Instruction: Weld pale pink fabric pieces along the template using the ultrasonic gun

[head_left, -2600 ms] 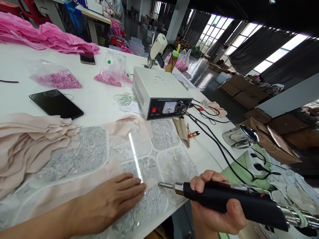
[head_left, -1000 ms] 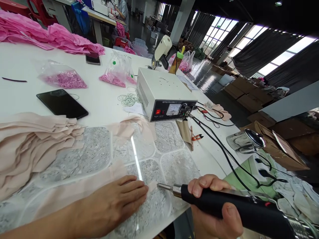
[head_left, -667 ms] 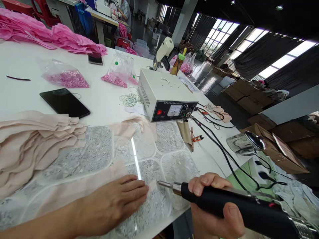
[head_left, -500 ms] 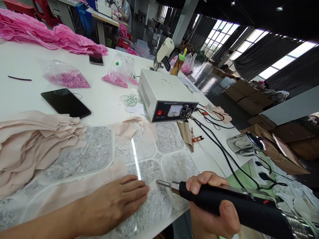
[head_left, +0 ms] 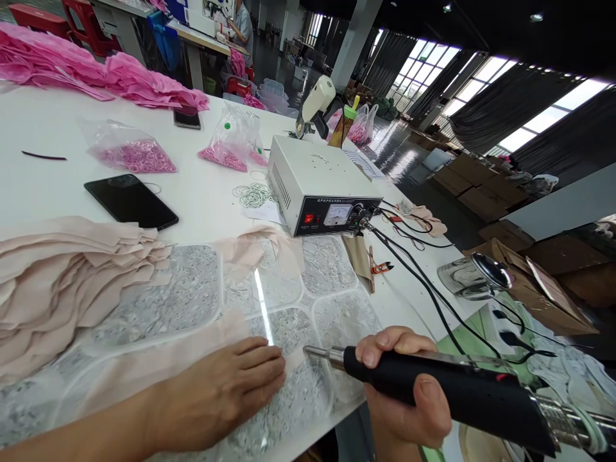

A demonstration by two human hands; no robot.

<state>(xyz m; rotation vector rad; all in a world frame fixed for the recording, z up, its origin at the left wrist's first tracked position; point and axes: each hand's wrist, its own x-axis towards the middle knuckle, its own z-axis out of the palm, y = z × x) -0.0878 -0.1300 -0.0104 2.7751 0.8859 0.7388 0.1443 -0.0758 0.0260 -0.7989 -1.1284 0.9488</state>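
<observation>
My left hand (head_left: pixel 224 388) lies flat, fingers stretched, pressing a strip of thin beige fabric (head_left: pixel 168 346) onto the grey stone-patterned mat (head_left: pixel 192 276). A short end of the strip shows past the fingertips. Wrapped around the black body of a handheld ultrasonic welder (head_left: pixel 462 394) is my right hand (head_left: pixel 404 391). The welder's metal tip points left and appears to touch the strip's end, just right of my left fingers. At the left lies a pile of beige fabric pieces (head_left: pixel 72 282); another beige piece (head_left: pixel 255 247) rests on the mat's far side.
A welder control box (head_left: pixel 327 186) stands behind the mat, with black cables (head_left: pixel 423 282) running right. Phones (head_left: pixel 131 200), bags of pink rings (head_left: pixel 139 154), pink fabric (head_left: pixel 110 70) and a glass jar (head_left: pixel 469 279) share the white table. A person (head_left: pixel 244 29) sits at a far table.
The welder and my right hand have shifted slightly left and tilted a little, its tip staying at the strip's end. My left hand is nearly still.
</observation>
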